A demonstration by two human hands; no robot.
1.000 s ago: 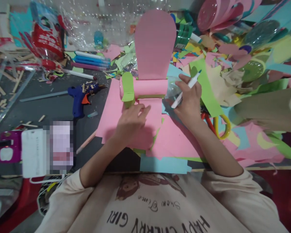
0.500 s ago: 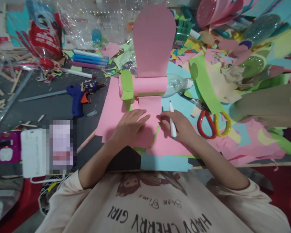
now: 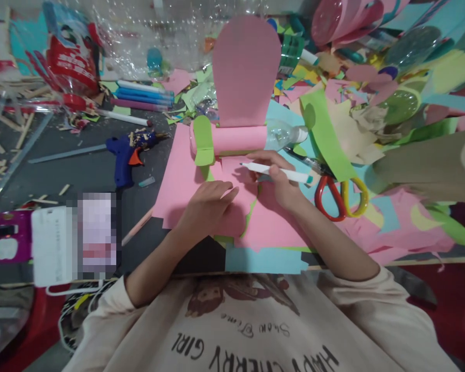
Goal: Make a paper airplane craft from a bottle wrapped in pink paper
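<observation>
My right hand (image 3: 279, 181) is closed on a white marker (image 3: 296, 176) with a green end, its tip pointing left over pink paper. Resting on the pink paper sheet (image 3: 174, 181), my left hand (image 3: 207, 209) has its fingers stretched out and holds nothing. Just beyond the hands lies a clear plastic bottle (image 3: 281, 135) wrapped in pink paper (image 3: 238, 138), with a green strip (image 3: 203, 139) around its left end. From it a rounded pink paper panel (image 3: 246, 67) extends away from me. A pink flap below the bottle reaches toward my hands.
To the left lies a blue glue gun (image 3: 122, 155) with a glue stick. Scissors (image 3: 331, 199) with red and yellow handles are right of my right hand. Several markers (image 3: 143, 95), a red-labelled bottle (image 3: 73, 62), paper scraps (image 3: 344, 103) and a brown tube (image 3: 430, 168) surround the work.
My right hand has moved up and slightly left toward the wrapped bottle. The marker has swung from near upright to nearly level, tip leftward. My left hand has barely shifted.
</observation>
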